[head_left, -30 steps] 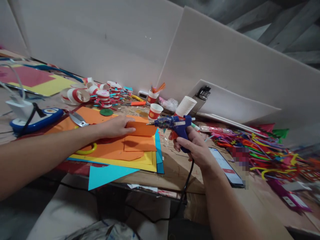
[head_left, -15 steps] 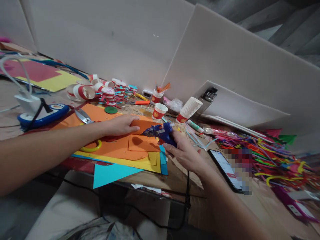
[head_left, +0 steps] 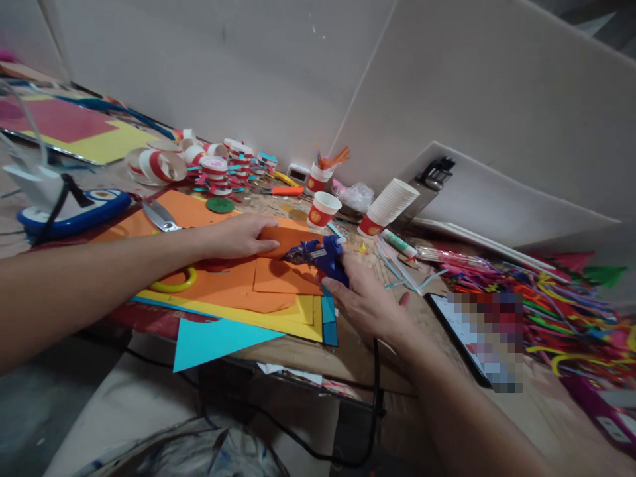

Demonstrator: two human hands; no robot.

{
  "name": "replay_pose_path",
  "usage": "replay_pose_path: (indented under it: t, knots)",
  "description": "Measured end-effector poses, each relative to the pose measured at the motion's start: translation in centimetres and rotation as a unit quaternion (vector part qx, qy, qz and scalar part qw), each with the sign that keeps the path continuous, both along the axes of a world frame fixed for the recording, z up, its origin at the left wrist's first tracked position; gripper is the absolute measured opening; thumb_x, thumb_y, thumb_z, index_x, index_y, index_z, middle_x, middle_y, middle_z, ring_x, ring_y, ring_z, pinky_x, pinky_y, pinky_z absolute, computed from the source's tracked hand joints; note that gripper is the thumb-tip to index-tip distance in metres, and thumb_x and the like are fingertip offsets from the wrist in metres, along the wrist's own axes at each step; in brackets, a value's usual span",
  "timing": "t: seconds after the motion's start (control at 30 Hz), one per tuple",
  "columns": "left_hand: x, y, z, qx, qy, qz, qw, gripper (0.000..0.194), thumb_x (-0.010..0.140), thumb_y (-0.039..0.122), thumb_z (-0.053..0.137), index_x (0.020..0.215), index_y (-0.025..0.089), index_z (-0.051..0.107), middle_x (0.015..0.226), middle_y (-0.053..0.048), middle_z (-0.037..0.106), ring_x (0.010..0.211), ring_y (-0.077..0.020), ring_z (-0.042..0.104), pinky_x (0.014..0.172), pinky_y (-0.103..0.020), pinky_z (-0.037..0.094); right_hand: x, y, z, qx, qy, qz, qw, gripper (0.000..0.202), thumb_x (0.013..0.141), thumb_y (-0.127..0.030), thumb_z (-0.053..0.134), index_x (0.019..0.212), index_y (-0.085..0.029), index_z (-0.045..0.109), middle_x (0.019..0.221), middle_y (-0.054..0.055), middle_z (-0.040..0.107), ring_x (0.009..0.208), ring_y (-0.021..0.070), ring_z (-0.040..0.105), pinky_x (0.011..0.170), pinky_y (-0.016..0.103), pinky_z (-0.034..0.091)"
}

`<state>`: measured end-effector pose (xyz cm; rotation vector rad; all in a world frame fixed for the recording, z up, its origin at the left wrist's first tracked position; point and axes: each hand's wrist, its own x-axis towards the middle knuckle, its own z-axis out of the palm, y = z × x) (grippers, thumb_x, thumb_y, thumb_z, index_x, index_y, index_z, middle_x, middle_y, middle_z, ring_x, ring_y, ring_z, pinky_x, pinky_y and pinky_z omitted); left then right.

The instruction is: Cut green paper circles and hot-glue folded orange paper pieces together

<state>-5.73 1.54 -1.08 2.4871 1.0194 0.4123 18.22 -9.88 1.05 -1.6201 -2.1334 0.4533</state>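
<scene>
Since orange paper [head_left: 298, 233] may flex, left hand [head_left: 238, 237]: fingers clamped on it; brace.
Right hand [head_left: 371, 301]: fingers around hot-glue gun [head_left: 324, 255]; squeeze evenly.

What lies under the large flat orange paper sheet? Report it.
Yellow paper shows past the near edge of the orange sheet, with darker blue paper peeking out beyond the yellow. Anything beneath the orange sheet's middle is covered and cannot be seen.
</scene>
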Motion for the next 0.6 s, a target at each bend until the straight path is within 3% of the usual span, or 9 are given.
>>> replay_pose_path:
  t: [0.13, 0.27, 0.6]
  knots:
    - [0.0, 0.1, -0.1, 0.008, 0.009, 0.012, 1.000, 0.033, 0.084, 0.042, 0.050, 0.103, 0.018, 0.063, 0.099, -0.005, 0.069, 0.088, -0.0205, 0.061, 0.076, -0.027, 0.045, 0.3, -0.1, -0.3, -0.006, -0.006, -0.007, 1.000, 0.022, 0.088, -0.032, 0.053, 0.107, -0.021, 0.056, 0.097, 0.009, 0.064, 0.086, 0.0248, 0.058, 0.077, 0.041, 0.048]
    - [-0.1, 0.3, -0.3, 0.001, 0.001, 0.000, 1.000, 0.033, 0.084, 0.040, 0.050, 0.106, 0.020, 0.063, 0.100, -0.004, 0.070, 0.087, -0.0203, 0.061, 0.076, -0.027, 0.044, 0.8, -0.2, -0.3, 0.000, 0.008, 0.010, 1.000, 0.030, 0.089, -0.031, 0.051, 0.118, -0.021, 0.051, 0.108, 0.010, 0.063, 0.097, 0.0257, 0.058, 0.083, 0.040, 0.047]
    - [-0.1, 0.7, -0.4, 0.023, 0.014, 0.000, 1.000, 0.030, 0.084, 0.041, 0.051, 0.102, 0.021, 0.063, 0.097, -0.007, 0.069, 0.088, -0.0229, 0.061, 0.077, -0.030, 0.043, 1.5, -0.6, 0.3, 0.032, -0.028, -0.018, 0.999, 0.007, 0.085, -0.025, 0.054, 0.090, -0.022, 0.049, 0.087, 0.006, 0.061, 0.076, 0.0216, 0.056, 0.066, 0.035, 0.046]
